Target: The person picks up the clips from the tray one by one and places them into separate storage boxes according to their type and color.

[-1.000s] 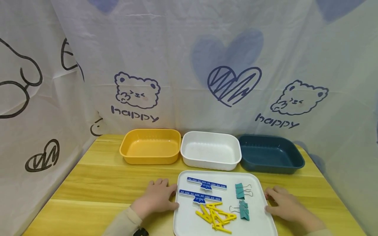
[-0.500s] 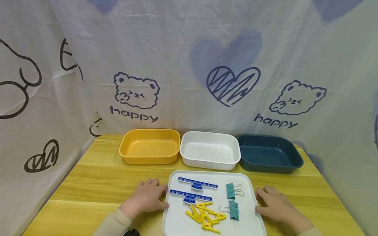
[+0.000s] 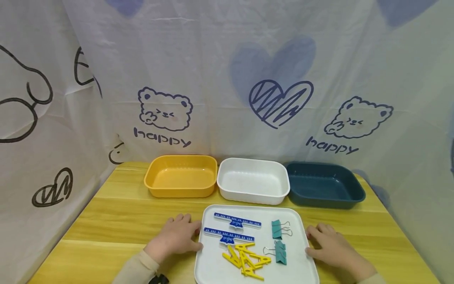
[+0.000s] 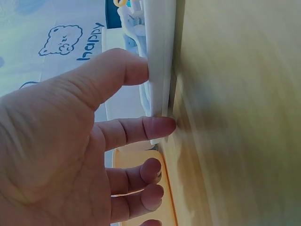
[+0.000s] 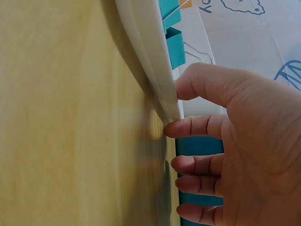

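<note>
A white square tray (image 3: 294, 272) lies on the wooden table between my two hands. My left hand (image 3: 176, 236) touches its left side with thumb and index finger, the other fingers loosely spread. On the opposite side, my right hand (image 3: 331, 244) touches the wall with thumb (image 5: 188, 87) and index fingertip, its other fingers extended. On the tray are two blue ruler-shaped clips, an upper one (image 3: 237, 223) and a lower one (image 3: 227, 238). Several yellow clothespins (image 3: 244, 258) lie in a pile near the front. Two teal binder clips sit at right, one behind (image 3: 277, 230), one in front (image 3: 280, 253).
Behind the tray stand three bins in a row: yellow (image 3: 181, 193), white (image 3: 253, 197) and dark teal (image 3: 326, 202). A printed cloth (image 3: 227, 134) hangs behind them and along the left side. Bare wood (image 3: 95, 236) shows left of the tray.
The tray and its clips have slid a little to the left, with both hands moving along at its sides. In the last half second hardly anything has moved.
</note>
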A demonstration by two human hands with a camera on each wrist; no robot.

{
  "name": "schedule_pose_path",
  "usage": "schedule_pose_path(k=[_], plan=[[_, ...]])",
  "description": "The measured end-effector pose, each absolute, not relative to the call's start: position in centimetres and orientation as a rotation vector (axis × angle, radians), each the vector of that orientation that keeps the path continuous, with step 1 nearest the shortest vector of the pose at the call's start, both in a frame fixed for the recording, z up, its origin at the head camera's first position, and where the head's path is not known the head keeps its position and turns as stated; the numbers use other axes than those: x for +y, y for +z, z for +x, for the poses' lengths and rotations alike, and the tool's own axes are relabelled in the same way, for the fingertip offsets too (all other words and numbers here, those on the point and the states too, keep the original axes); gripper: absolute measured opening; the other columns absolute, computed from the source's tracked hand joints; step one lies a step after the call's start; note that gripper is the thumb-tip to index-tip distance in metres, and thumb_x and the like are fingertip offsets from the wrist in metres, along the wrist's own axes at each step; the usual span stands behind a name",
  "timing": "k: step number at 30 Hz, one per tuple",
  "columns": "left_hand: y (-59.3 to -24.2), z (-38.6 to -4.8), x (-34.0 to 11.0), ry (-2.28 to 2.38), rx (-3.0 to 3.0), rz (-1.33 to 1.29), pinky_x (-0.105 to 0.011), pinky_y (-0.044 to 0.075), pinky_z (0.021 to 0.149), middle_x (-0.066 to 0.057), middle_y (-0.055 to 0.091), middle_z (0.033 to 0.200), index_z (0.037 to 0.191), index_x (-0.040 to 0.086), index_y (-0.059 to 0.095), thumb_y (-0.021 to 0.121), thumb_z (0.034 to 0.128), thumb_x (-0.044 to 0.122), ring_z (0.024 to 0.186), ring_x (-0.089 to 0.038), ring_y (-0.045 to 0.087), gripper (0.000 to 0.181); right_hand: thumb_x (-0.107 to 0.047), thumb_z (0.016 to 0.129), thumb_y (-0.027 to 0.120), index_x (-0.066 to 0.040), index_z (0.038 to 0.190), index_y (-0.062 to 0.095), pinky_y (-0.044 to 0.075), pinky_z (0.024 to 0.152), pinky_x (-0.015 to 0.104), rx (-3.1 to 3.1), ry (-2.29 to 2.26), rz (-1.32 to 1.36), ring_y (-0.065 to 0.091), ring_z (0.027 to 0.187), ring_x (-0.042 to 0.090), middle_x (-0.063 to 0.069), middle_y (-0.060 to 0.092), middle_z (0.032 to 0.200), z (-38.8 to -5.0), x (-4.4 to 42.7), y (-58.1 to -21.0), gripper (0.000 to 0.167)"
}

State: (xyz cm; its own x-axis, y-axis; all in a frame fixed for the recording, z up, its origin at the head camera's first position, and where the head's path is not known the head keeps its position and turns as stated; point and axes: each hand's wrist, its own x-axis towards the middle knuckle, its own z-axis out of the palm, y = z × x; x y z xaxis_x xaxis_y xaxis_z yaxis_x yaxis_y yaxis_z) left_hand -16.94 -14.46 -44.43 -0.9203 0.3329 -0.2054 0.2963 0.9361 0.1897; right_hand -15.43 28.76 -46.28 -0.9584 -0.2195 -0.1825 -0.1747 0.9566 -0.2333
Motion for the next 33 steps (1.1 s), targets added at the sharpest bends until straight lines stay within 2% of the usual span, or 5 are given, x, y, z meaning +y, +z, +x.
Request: schedule_pose_path(k=[5, 10, 23, 27, 33], plan=[[-44.3, -16.9, -14.5, 0.227, 2.877, 0.484, -0.054, 0.043, 0.086, -0.002, 0.052, 0.092, 0.088, 0.022, 0.059, 0.076, 0.0746, 0.053, 0.089, -0.023, 0.047, 0.038, -0.053, 0.076, 0.075, -0.025, 0.099, 0.058, 0.035, 0.070, 0.034, 2.913, -0.317, -0.334, 0.040, 0.084, 0.017, -0.002, 0.044, 0.089, -15.7, 29.0, -46.1, 0.040], [-44.0, -16.9, -14.6, 0.209, 2.921, 0.514, -0.059, 0.044, 0.093, -0.012, 0.062, 0.109, 0.101, 0.015, 0.064, 0.076, 0.0749, 0.055, 0.102, -0.030, 0.055, 0.049, -0.054, 0.075, 0.076, -0.025, 0.098, 0.059, 0.038, 0.072, 0.034, 2.964, -0.324, -0.388, 0.041, 0.084, 0.017, -0.004, 0.046, 0.089, -15.7, 29.3, -45.7, 0.041], [-42.1, -17.5, -15.5, 0.335, 3.183, 0.665, -0.038, 0.046, 0.070, 0.003, 0.065, 0.086, 0.095, 0.016, 0.066, 0.071, 0.0867, 0.041, 0.075, -0.015, 0.060, 0.027, -0.047, 0.079, 0.076, -0.022, 0.100, 0.066, 0.049, 0.080, 0.041, 3.219, -0.348, -0.547, 0.050, 0.090, 0.012, -0.006, 0.057, 0.097, -15.9, 29.2, -45.3, 0.034], [-41.4, -17.9, -16.1, 0.397, 3.327, 0.683, -0.033, 0.045, 0.072, 0.005, 0.066, 0.087, 0.096, 0.018, 0.066, 0.070, 0.0882, 0.039, 0.079, -0.013, 0.059, 0.023, -0.043, 0.080, 0.077, -0.020, 0.101, 0.067, 0.050, 0.084, 0.045, 3.252, -0.373, -0.577, 0.054, 0.095, 0.015, -0.005, 0.060, 0.100, -15.8, 28.9, -44.9, 0.032], [-40.6, -18.7, -17.9, 0.462, 3.533, 0.703, -0.041, 0.045, 0.081, 0.000, 0.067, 0.098, 0.098, 0.017, 0.066, 0.069, 0.0880, 0.039, 0.095, -0.021, 0.058, 0.025, -0.037, 0.079, 0.079, -0.018, 0.102, 0.068, 0.050, 0.088, 0.047, 3.300, -0.412, -0.634, 0.056, 0.098, 0.016, -0.006, 0.062, 0.102, -15.5, 28.4, -44.9, 0.032]])
